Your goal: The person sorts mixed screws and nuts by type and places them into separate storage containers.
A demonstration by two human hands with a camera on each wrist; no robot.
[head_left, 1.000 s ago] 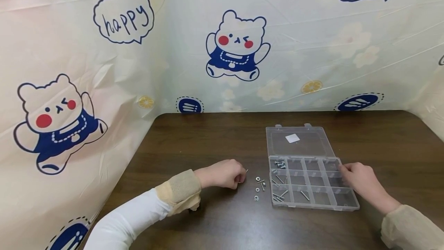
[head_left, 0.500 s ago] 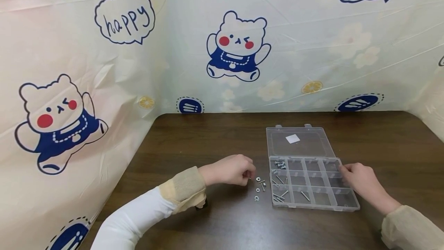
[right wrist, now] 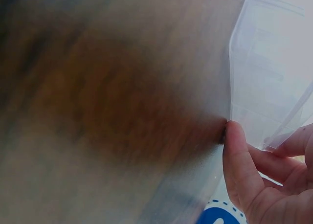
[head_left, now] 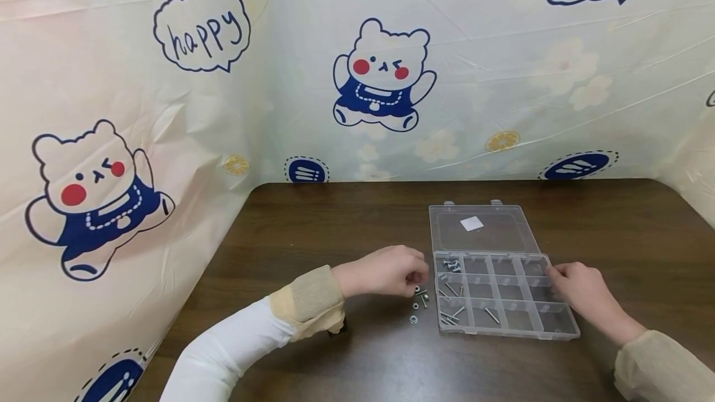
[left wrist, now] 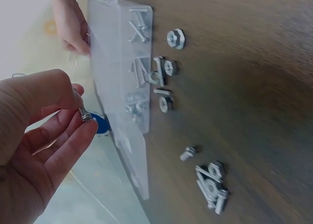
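Soft, even light in the head view; both wrist views are blurred.

The head view is bright and sharp, with only faint shadows under the sleeves on the bench (head_left: 346, 216) and a mild sheen along creases of the printed backdrop (head_left: 503, 79), which bows slightly at the frame's edges. The left wrist view is dimmer and greyish: the loose nuts and bolts (left wrist: 166, 82) read clearly, while the wood grain smears toward the bench's far edge. The right wrist view is heavily blurred, the wood a brown smudge, the clear box (right wrist: 269, 82) washed pale, only the fingers (right wrist: 239, 155) fairly sharp.
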